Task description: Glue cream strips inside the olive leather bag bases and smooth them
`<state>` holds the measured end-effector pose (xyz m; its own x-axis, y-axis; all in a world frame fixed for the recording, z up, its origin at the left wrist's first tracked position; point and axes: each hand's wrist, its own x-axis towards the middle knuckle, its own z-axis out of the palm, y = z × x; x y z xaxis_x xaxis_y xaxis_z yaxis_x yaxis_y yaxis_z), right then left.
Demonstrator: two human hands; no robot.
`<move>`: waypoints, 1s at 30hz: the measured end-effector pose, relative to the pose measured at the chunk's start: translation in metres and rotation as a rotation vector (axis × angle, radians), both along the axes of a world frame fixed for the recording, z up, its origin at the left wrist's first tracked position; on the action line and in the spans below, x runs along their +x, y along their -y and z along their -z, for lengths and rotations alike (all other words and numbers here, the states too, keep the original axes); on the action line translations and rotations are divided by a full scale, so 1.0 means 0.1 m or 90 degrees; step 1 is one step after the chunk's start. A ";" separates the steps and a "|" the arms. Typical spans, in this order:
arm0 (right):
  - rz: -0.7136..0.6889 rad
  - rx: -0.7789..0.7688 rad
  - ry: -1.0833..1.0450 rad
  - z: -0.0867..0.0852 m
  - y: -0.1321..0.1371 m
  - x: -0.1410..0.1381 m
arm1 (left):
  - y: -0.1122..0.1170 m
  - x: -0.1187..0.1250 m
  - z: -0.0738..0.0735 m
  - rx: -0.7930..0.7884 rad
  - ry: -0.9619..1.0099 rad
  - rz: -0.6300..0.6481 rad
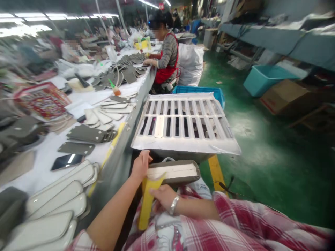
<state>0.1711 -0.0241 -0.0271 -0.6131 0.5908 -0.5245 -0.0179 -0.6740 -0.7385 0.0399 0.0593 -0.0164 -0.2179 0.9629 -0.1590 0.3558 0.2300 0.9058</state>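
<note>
On my lap lies a long block with rounded corners, a grey-edged white piece (178, 172) with a thin line along its pale face. The curled fingers of my left hand (141, 165) close on its left end. My right hand (164, 196) grips a flat yellow scraper (147, 205), whose wide upper end lies against the left part of the white face. The scraper's lower end points down toward my lap. My right fingertips are partly hidden behind the scraper.
A white slotted rack (183, 139) stands just ahead, with one pale strip (159, 127) on it. Left, the worktable (101, 153) bears pale panels (60, 191), grey pieces (85, 134) and a phone (67, 161). A co-worker (169, 55) sits beyond. Blue tub (264, 80) at right.
</note>
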 end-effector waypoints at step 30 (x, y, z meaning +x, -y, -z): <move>-0.381 0.652 0.779 -0.92 -0.83 2.12 | 0.25 1.17 0.03 0.260 -0.500 0.528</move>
<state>0.3833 0.0593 0.0652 -0.4157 0.8153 -0.4031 0.9083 0.3493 -0.2301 0.1571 0.0345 -0.0198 0.5879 0.8041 0.0879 0.7446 -0.5804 0.3297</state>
